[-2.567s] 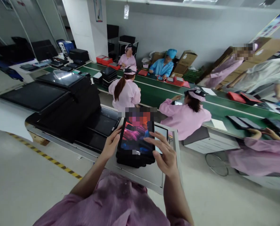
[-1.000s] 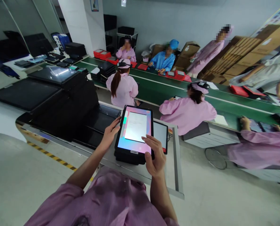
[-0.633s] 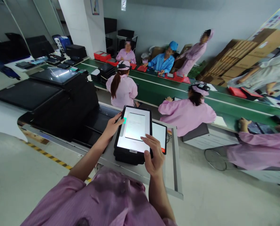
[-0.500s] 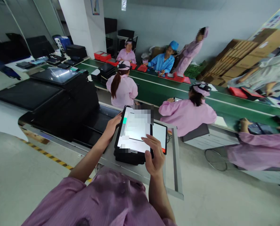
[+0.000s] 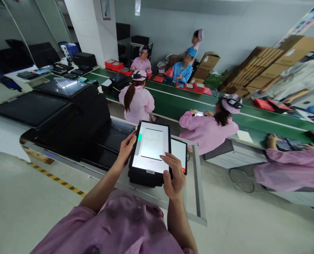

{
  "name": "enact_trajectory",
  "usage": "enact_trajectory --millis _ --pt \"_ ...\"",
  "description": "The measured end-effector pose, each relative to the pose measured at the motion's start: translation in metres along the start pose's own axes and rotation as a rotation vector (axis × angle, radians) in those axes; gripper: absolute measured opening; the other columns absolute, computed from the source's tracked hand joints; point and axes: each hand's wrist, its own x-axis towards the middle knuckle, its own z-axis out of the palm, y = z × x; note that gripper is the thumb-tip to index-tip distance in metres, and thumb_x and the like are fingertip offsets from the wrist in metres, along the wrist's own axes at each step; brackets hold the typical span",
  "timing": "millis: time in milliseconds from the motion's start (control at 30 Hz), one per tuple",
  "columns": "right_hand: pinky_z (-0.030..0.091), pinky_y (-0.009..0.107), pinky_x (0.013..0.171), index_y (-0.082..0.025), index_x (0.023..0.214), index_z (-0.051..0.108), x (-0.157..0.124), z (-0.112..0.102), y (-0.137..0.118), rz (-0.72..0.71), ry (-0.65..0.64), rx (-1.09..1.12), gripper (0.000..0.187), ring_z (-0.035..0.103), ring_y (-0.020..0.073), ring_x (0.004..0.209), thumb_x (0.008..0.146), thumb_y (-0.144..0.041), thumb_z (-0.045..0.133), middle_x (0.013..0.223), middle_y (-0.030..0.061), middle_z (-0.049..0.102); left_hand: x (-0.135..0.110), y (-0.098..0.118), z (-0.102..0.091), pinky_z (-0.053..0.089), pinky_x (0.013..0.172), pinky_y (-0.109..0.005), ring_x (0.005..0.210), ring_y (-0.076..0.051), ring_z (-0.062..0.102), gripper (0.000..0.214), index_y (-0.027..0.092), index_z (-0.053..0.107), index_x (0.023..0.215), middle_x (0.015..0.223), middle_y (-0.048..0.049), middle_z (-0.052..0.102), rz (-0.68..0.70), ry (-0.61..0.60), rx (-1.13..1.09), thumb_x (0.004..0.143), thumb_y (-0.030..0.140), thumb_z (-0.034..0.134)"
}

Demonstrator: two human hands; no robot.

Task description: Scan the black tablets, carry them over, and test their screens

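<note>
A lit tablet (image 5: 151,143) with a black frame lies tilted on a stack of black tablets (image 5: 143,179). Its bright screen shows a pale page and a green tab at the left. My left hand (image 5: 127,146) grips the tablet's left edge, its fingertips partly hidden. Over the lower right of the screen is my right hand (image 5: 174,176), fingers stretched out and the thumb apart near the edge. Whether its fingertips touch the glass I cannot tell. A second lit tablet (image 5: 180,155) sticks out to the right from behind the first.
The tablets rest on a metal-framed cart (image 5: 199,197). Large black screens (image 5: 51,102) are piled at its left. Beyond runs a green conveyor (image 5: 170,102) with several co-workers seated along it and red trays (image 5: 196,87) on it. Cardboard boxes (image 5: 268,70) stand against the back wall.
My hands have barely moved; both stay at the tablet. In the background, a standing person in pink has shifted left behind the person in blue, uncovering cardboard boxes.
</note>
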Motion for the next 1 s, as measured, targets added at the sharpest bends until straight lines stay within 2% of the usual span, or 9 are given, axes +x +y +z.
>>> enact_trajectory --millis 300,467,600,767,1000 --pt "0.064 0.061 0.106 -0.028 0.148 0.069 -0.003 0.000 0.001 0.017 -0.001 0.022 0.038 0.070 0.0360 0.137 0.112 -0.027 0.055 0.130 0.0119 0.081 -0.003 0.007 0.000 0.050 0.128 -0.050 0.150 -0.038 0.065 0.055 0.022 0.087 0.129 0.153 -0.0114 0.076 -0.027 -0.001 0.024 0.092 0.062 0.083" --pt "0.065 0.060 0.107 -0.029 0.144 0.071 -0.001 -0.004 0.009 0.126 0.027 0.164 0.036 0.070 0.0359 0.140 0.116 -0.036 0.051 0.130 0.0123 0.080 -0.003 0.008 0.000 0.049 0.129 -0.051 0.150 -0.038 0.065 0.052 0.022 0.088 0.126 0.151 -0.0111 0.077 -0.015 0.000 0.036 0.092 0.062 0.083" --pt "0.061 0.061 0.115 -0.029 0.141 0.072 0.022 -0.009 0.023 0.195 0.054 0.128 0.033 0.073 0.0336 0.138 0.116 -0.036 0.052 0.134 0.0114 0.081 -0.003 0.010 -0.001 0.048 0.130 -0.051 0.150 -0.038 0.065 0.052 0.022 0.089 0.124 0.153 -0.0110 0.076 0.007 -0.006 0.086 0.093 0.063 0.082" --pt "0.061 0.056 0.115 -0.028 0.135 0.075 0.058 -0.006 0.038 0.138 0.003 -0.091 0.029 0.071 0.0308 0.139 0.116 -0.035 0.055 0.130 0.0094 0.083 -0.001 0.010 -0.002 0.050 0.128 -0.049 0.149 -0.038 0.065 0.057 0.022 0.088 0.127 0.153 -0.0110 0.076 0.026 -0.017 0.115 0.093 0.066 0.080" --pt "0.060 0.056 0.116 -0.027 0.136 0.077 0.072 -0.004 0.046 0.092 -0.123 -0.152 0.035 0.067 0.0302 0.145 0.118 -0.038 0.049 0.130 0.0080 0.084 0.002 0.004 -0.004 0.048 0.129 -0.050 0.150 -0.038 0.064 0.061 0.022 0.087 0.129 0.155 -0.0124 0.075 0.057 -0.036 0.111 0.094 0.070 0.077"
